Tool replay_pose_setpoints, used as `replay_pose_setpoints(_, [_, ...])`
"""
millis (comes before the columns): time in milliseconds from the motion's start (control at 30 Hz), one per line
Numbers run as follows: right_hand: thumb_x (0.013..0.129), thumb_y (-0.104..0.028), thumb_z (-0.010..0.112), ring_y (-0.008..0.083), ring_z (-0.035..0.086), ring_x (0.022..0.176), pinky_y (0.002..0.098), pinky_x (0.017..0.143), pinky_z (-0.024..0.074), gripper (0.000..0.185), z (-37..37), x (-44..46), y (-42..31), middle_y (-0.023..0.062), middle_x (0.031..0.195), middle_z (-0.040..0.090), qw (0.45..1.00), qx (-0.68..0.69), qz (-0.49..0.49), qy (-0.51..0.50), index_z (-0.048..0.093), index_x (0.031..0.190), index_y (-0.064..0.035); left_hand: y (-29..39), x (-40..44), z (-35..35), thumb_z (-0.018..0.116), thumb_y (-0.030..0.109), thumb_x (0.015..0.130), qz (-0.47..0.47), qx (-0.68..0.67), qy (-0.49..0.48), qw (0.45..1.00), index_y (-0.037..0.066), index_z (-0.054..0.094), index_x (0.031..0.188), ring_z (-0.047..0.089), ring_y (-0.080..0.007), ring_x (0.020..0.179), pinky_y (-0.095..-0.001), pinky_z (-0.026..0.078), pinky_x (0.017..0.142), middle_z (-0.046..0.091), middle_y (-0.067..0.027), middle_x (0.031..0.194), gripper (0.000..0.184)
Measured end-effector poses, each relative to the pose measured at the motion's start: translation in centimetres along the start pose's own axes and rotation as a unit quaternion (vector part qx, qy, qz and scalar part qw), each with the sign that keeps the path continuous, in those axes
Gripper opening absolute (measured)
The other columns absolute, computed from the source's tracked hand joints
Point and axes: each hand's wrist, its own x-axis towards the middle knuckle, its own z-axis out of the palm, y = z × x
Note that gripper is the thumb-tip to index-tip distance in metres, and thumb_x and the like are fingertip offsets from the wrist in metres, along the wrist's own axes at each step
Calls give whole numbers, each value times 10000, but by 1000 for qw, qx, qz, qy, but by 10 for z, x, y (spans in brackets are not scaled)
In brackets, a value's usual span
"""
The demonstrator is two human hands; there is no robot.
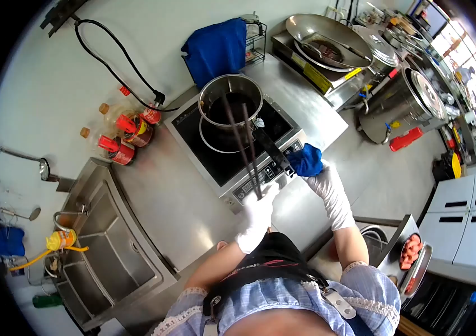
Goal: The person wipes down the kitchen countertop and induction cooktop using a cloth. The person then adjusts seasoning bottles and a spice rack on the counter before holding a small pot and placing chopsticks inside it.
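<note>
My left hand [258, 217], in a white glove, is closed around a pair of long dark chopsticks [257, 187]. Their far ends reach into a metal saucepan [206, 116] with dark contents. The saucepan stands on an induction cooker [193, 148], its black handle [271, 150] pointing toward me. My right hand [327, 187], also gloved in white, grips a bunched blue cloth [307, 159] beside the end of that handle. Whether the fingers under the cloth also hold the handle is hidden.
Left of the cooker stand several red-labelled bottles [119, 148], near a steel sink [109, 252]. A wok [333, 42] rests on another stove behind right. Further right is a tall steel pot [397, 109]. A tray of reddish pieces [411, 250] lies at lower right.
</note>
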Motion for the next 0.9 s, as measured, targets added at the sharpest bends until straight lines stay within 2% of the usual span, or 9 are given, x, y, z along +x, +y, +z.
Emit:
replay_pose_setpoints(67, [917, -133, 477, 327, 598, 1031, 465, 923, 509, 377, -2, 14, 1, 214, 1164, 562, 999, 7, 24, -31, 449, 1230, 75, -34, 20, 16, 664, 121, 861, 49, 12, -6, 999, 14, 687, 871, 466, -16, 588, -170, 331, 510, 608, 55, 737, 110])
replay_pose_setpoints(167, [876, -117, 619, 233, 575, 1007, 385, 930, 484, 342, 19, 12, 8, 105, 1115, 561, 976, -142, 8, -166, 485, 1160, 19, -13, 15, 41, 672, 132, 862, -50, -32, 11, 998, 29, 670, 917, 495, -28, 585, -173, 349, 509, 605, 56, 724, 117])
replay_pose_setpoints(200, [834, -123, 682, 222, 568, 1051, 378, 965, 463, 462, 33, 8, 11, 108, 1176, 553, 968, -175, 11, -182, 463, 1214, 22, -13, 15, 44, 666, 126, 865, -29, -52, -5, 998, 33, 661, 905, 463, -23, 535, -180, 328, 472, 589, 56, 697, 101])
replay_pose_setpoints(333, [839, -133, 684, 209, 551, 1120, 376, 1001, 435, 551, 50, 2, 13, 124, 1254, 540, 956, -141, 116, -230, 424, 1296, 29, -31, 21, 40, 638, 111, 879, 37, -72, 70, 994, 34, 651, 868, 366, -5, 452, -209, 271, 402, 610, 17, 722, 79])
replay_pose_setpoints(467, [870, -135, 652, 225, 556, 1111, 392, 999, 436, 522, 35, 8, 45, 117, 1220, 560, 952, -187, 143, -197, 417, 1310, 19, -14, 4, 3, 639, 128, 881, -64, -129, 99, 985, 56, 646, 876, 403, -8, 451, -147, 271, 391, 639, -25, 722, 72])
replay_pose_setpoints(567, [844, -113, 680, 162, 587, 917, 322, 811, 503, 392, 72, -12, 77, 79, 1013, 593, 905, -359, 172, -153, 484, 1162, 2, -18, 2, -25, 634, 143, 895, -42, -103, 94, 989, 56, 641, 875, 397, -11, 454, -156, 259, 393, 639, -25, 733, 89])
replay_pose_setpoints(667, [793, -78, 712, 137, 590, 631, 239, 602, 502, 329, 74, -6, 119, 47, 783, 608, 857, -495, 94, -109, 522, 1049, 2, -23, 1, -42, 627, 157, 905, -22, -101, 84, 991, 62, 631, 851, 390, -13, 455, -164, 256, 396, 614, -11, 702, 109])
replay_pose_setpoints(800, [782, -66, 724, 130, 618, 661, 241, 597, 506, 199, 93, -10, 140, 77, 777, 648, 828, -555, 10, -76, 570, 893, -5, -19, 0, -52, 623, 134, 905, -13, -94, 99, 991, 61, 621, 861, 390, -11, 465, -171, 272, 411, 596, 9, 688, 85])
replay_pose_setpoints(900, [805, -83, 706, 131, 612, 649, 259, 603, 512, 180, 95, 5, 157, 71, 772, 649, 864, -501, 15, -42, 573, 897, -4, -15, 1, -57, 616, 110, 903, -20, -83, 115, 990, 57, 623, 884, 393, -7, 479, -169, 286, 427, 584, 26, 681, 57])
